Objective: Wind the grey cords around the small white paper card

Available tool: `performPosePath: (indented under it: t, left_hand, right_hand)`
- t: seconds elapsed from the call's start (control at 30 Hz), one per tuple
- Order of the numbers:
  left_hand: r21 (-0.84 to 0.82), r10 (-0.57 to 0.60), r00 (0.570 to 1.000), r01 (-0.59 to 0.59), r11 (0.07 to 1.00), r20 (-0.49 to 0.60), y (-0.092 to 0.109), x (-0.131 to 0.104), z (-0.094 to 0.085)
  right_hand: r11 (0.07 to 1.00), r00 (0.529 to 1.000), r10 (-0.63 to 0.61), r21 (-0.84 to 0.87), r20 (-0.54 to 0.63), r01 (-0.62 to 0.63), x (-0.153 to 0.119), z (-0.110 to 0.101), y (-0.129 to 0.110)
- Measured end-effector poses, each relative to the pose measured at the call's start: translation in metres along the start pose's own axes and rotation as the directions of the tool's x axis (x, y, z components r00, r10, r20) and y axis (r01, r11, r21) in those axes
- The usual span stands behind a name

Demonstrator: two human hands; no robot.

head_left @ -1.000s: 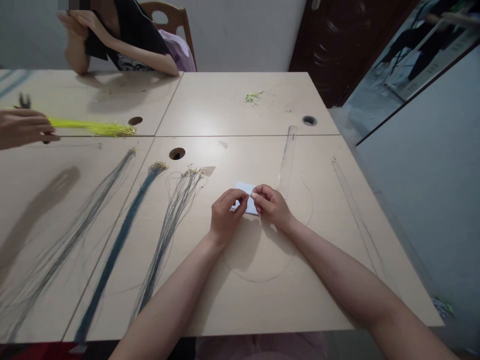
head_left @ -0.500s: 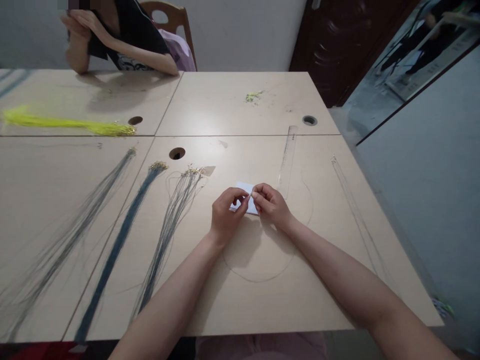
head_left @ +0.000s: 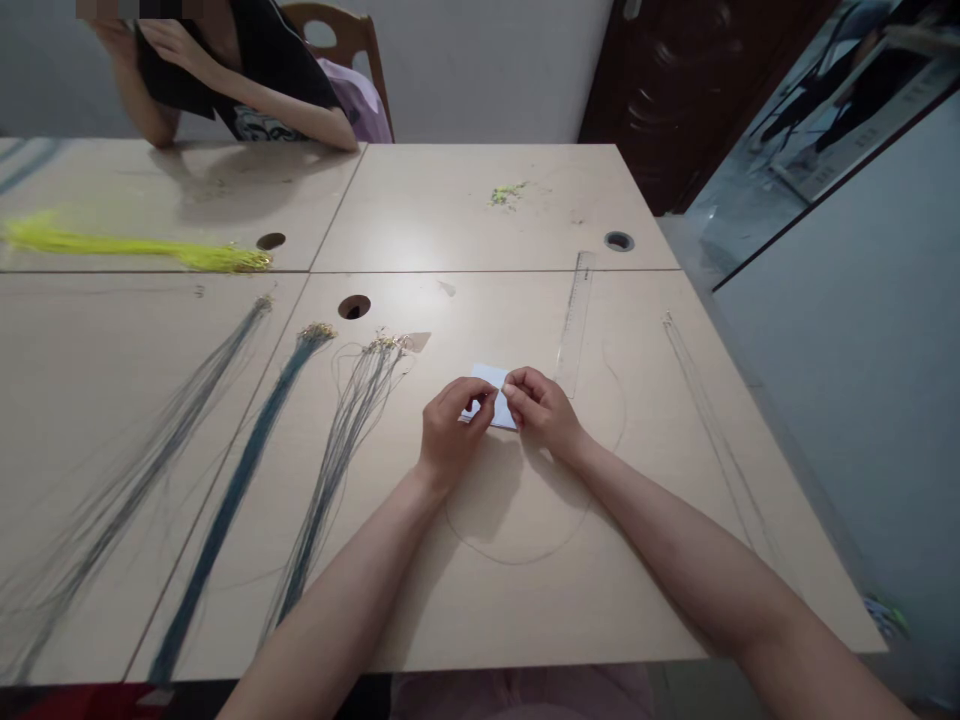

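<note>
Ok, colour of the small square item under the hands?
The square item is pale blue-white, seen in the head view.

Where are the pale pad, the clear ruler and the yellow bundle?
Pale pad [head_left: 505,414]: head view, lower part, showing between your hands.
Clear ruler [head_left: 576,322]: head view, middle of its length.
Yellow bundle [head_left: 150,246]: head view, middle of its strands.

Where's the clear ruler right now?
In the head view, the clear ruler lies on the table, right of centre, with its near end just beside the person's right hand.
</note>
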State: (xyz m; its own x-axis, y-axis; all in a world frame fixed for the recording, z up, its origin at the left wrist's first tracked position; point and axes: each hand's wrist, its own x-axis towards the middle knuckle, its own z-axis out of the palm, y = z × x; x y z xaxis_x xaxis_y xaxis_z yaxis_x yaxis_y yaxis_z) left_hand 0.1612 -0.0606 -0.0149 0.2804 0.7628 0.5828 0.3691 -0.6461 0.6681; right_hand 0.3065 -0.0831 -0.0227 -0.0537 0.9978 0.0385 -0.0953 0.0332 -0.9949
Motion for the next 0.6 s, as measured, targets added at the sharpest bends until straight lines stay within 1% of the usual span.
performPosePath:
  t: [0.23,0.6]
  left_hand:
    - [0.008,-0.006,1.0,0.006,1.0,0.023,-0.0002,0.0004,0.0002]
    - [0.024,-0.017,0.999,0.016,1.0,0.035,-0.0007,-0.0008,0.001]
  right_hand:
    - [1.0,1.0,-0.014,0.008,-0.003,0.014,-0.0005,0.0,0.0007]
    - [1.0,1.0,0.008,0.007,-0.002,-0.008,-0.0004,-0.0008,-0.0003]
